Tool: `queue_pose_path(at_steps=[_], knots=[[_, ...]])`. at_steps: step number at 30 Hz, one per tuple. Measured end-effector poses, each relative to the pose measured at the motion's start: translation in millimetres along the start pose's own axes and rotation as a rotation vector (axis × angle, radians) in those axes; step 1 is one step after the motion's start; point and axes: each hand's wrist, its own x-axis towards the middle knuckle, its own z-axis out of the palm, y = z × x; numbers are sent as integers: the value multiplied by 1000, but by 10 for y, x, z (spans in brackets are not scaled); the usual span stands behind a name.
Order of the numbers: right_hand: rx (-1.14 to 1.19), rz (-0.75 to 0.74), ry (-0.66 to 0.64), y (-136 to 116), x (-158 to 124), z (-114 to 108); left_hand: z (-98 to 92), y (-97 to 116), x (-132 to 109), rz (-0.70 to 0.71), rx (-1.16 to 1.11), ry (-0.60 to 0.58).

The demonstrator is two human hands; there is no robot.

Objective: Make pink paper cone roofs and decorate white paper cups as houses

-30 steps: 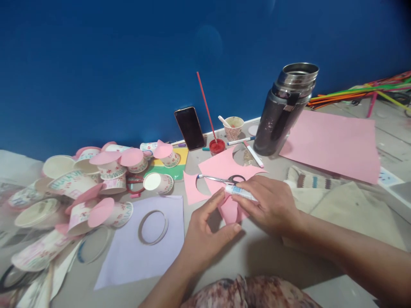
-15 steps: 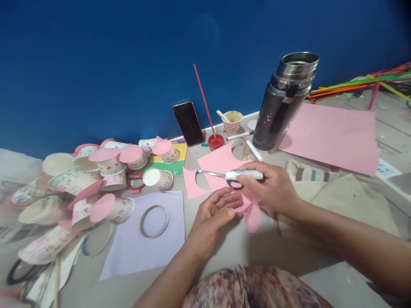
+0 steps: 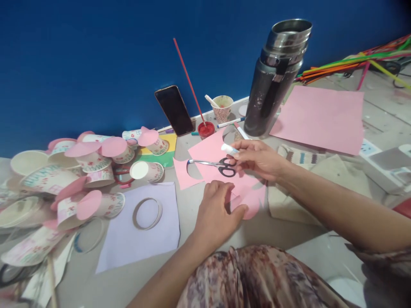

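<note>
My right hand (image 3: 257,158) pinches a white glue stick (image 3: 228,149) above the pink paper scraps. My left hand (image 3: 218,205) is open, with thumb and index finger apart, and its thumb tip is at the edge of a pink paper cut-out (image 3: 252,203). Whether it presses on that piece I cannot tell. Black-handled scissors (image 3: 226,167) lie closed on the cut pink paper (image 3: 205,147), just below the glue stick. Part of the cut-outs is hidden behind my left hand.
Decorated paper cups (image 3: 96,156) with pink discs crowd the left. A tape ring (image 3: 135,214) rests on lilac paper (image 3: 157,246). Behind stand a phone (image 3: 175,110), red paint pot (image 3: 206,129) and steel flask (image 3: 272,81). Pink sheet (image 3: 321,117) and cloth (image 3: 321,188) lie right.
My right hand has turned and raised the glue stick off the scissors, whose handles now show. My left thumb has spread away from the fingers. The whole view has shifted a little.
</note>
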Motion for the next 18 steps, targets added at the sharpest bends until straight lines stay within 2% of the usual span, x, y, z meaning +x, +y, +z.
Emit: queue_pose_path(at_steps=[5, 8, 11, 13, 16, 18], knots=[[-190, -41, 2, -18, -5, -6, 59, -37, 36, 1, 80, -23], [-466, -61, 0, -64, -19, -30, 41, -57, 20, -7, 43, -21], [-815, -22, -90, -165, -50, -38, 17, -56, -28, -57, 4, -4], [-949, 46, -168, -238, -75, -31, 14, -48, -66, -64, 68, -1], [-1042, 133, -211, -293, -92, -26, 32, -48, -109, 29, 226, -38], [-1057, 135, -207, -280, -81, -45, 33, -67, -116, 88, 254, -43]])
